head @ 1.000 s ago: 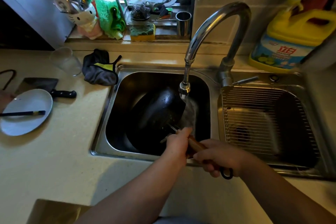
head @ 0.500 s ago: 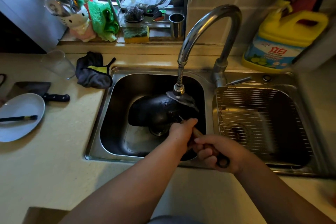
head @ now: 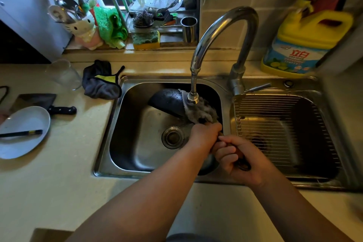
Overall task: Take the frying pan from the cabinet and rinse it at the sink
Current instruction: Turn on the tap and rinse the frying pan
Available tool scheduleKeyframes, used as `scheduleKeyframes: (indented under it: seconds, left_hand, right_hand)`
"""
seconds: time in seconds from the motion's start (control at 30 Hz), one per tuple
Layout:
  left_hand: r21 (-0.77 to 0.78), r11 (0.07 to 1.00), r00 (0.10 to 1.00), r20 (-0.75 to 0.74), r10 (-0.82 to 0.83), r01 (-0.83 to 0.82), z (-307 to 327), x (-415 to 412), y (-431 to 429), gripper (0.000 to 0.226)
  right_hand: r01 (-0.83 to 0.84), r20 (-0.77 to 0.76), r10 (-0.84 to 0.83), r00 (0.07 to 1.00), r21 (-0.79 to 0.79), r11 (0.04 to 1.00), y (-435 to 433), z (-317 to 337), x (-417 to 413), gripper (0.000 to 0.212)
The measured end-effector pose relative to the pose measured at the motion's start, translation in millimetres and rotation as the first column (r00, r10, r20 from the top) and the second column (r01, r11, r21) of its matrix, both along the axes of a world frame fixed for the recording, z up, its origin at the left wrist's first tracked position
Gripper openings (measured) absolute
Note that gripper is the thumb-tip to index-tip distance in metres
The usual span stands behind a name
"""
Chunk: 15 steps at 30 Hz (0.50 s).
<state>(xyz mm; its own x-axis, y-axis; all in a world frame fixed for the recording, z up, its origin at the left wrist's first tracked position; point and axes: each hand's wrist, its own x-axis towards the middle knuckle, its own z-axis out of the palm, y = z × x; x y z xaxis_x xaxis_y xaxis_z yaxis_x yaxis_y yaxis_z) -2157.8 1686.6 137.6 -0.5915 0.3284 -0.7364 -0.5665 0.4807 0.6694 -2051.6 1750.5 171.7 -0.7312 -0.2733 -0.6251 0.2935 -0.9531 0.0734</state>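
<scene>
The black frying pan [head: 167, 102] is tilted up on edge in the left sink basin [head: 137, 155], its dark underside turned toward me. Water from the faucet [head: 193, 99] splashes over its right part. My left hand [head: 204, 135] grips the wooden handle close to the pan body. My right hand [head: 238, 160] is wrapped around the handle's end, where a dark hanging loop shows. The handle itself is mostly hidden by both hands. The drain strainer [head: 172, 137] lies bare below the pan.
A wire rack [head: 284, 124] covers the right basin. A yellow detergent jug [head: 306, 45] stands behind it. On the left counter lie a dark cloth [head: 100, 82], a glass [head: 64, 74], a cleaver [head: 45, 102] and a white plate [head: 23, 131] with chopsticks. Sponge and utensil holder sit on the sill.
The pan has been tipped from lying low in the basin up onto its edge toward the back right, uncovering the drain. Both hands shifted right along the handle.
</scene>
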Motion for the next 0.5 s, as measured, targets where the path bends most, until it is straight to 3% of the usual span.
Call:
scheduleKeyframes:
  seconds: [0.27, 0.5]
  left_hand:
    - [0.001, 0.997, 0.996, 0.040, -0.079, 0.079, 7.6, 9.9, -14.5, 0.010]
    - [0.024, 0.996, 0.996, 0.029, -0.086, 0.086, -0.4, 14.1, -41.6, 0.012]
  right_hand:
    - [0.114, 0.034, -0.114, 0.993, -0.015, 0.993, -21.7, 10.7, 12.7, 0.018]
    - [0.034, 0.060, -0.037, 0.998, 0.058, 0.998, -50.2, 10.3, 16.9, 0.007]
